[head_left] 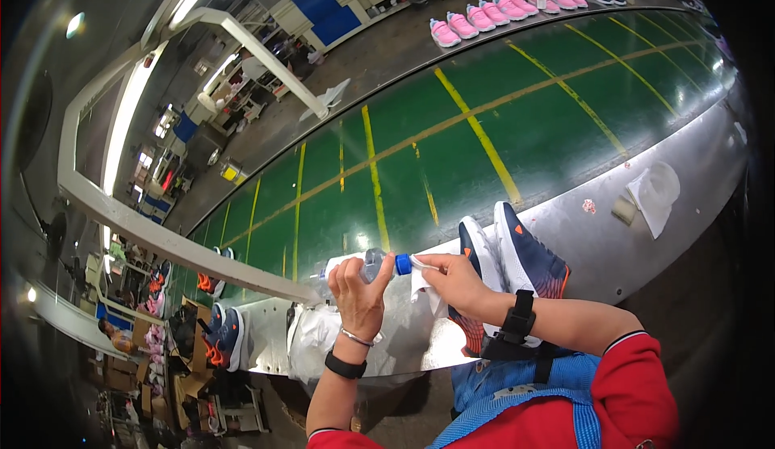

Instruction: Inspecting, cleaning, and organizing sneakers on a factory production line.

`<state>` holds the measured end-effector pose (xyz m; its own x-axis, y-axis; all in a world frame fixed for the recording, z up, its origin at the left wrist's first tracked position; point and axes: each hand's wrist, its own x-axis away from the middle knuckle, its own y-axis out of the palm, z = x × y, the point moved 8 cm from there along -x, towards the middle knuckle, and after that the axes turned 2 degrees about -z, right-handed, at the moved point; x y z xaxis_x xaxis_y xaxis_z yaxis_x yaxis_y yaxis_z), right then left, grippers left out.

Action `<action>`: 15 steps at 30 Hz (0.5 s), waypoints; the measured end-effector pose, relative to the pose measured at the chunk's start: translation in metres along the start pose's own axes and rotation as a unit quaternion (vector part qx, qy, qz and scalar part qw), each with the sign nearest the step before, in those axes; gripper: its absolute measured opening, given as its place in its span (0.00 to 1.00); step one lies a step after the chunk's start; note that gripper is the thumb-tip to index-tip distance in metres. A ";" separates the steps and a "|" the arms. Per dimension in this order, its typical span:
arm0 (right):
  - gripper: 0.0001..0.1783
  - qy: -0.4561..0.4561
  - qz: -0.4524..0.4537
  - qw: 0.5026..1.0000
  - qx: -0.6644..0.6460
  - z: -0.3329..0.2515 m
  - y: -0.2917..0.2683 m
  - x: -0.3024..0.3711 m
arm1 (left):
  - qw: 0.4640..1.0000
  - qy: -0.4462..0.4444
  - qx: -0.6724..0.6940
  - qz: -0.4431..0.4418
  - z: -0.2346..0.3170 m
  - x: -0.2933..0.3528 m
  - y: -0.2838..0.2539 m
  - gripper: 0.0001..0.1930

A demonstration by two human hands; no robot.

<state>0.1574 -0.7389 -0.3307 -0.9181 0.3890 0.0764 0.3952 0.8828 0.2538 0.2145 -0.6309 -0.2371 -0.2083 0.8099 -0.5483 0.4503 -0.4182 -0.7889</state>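
Closest to us, our left hand [359, 288] is wrapped around a clear plastic bottle [373, 265], which lies almost level above the near edge of the metal bench [694, 167]; the fingers are curled and pressed together around its body. Our right hand [454, 281] meets it at the blue cap [403, 264], where thumb and forefinger pinch a white cloth [420, 284] against the nozzle (the rest of the cloth hangs down under the palm). To do this well, we judge that the bottle should stay steady and tilt only a little, so the cloth takes a small amount of liquid and none drips on the shoes.

Just behind the right wrist, a pair of navy shoes with orange trim [517, 263] stands on the bench, soles up. Below the left hand lies a crumpled clear plastic bag [319, 336]. More to the right, a white cloth piece [655, 195] rests on the metal. Beyond is the green conveyor belt [452, 150] with yellow lines, and on its far side a row of pink shoes [492, 15]. Far away, we see blue and white panels [335, 5]
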 end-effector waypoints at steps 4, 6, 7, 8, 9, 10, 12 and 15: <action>0.17 0.019 0.030 0.999 0.026 0.013 0.000 -0.011 | 1.000 -0.015 0.011 0.009 -0.010 0.009 0.009 0.24; 0.17 0.024 0.039 0.999 -0.020 0.028 -0.012 -0.014 | 0.998 -0.022 0.049 0.022 -0.004 0.013 0.018 0.25; 0.17 -0.022 -0.015 1.000 -0.011 0.014 -0.008 -0.012 | 0.993 -0.050 0.079 0.075 -0.004 0.018 0.016 0.26; 0.17 -0.007 0.012 0.997 0.079 0.004 -0.016 -0.007 | 0.989 -0.083 0.096 0.078 0.000 0.021 0.016 0.23; 0.17 -0.061 0.007 0.990 0.125 0.001 -0.020 -0.010 | 0.983 -0.117 0.096 0.100 0.002 0.025 0.018 0.22; 0.17 -0.123 0.017 0.978 0.170 -0.009 -0.028 -0.009 | 0.976 -0.141 0.107 0.130 0.006 0.024 0.019 0.21; 0.17 -0.168 -0.014 0.940 0.295 -0.028 -0.020 -0.010 | 0.950 -0.213 0.146 0.176 0.007 0.033 0.023 0.19; 0.17 -0.222 -0.082 0.885 0.401 -0.049 0.007 -0.006 | 0.916 -0.303 0.163 0.209 0.009 0.054 0.020 0.18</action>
<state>0.1641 -0.7481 -0.2827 -0.9332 0.1454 -0.3287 0.3152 0.7704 -0.5542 0.2045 -0.5989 -0.2845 -0.5643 0.2160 -0.7968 0.3388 -0.8196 -0.4620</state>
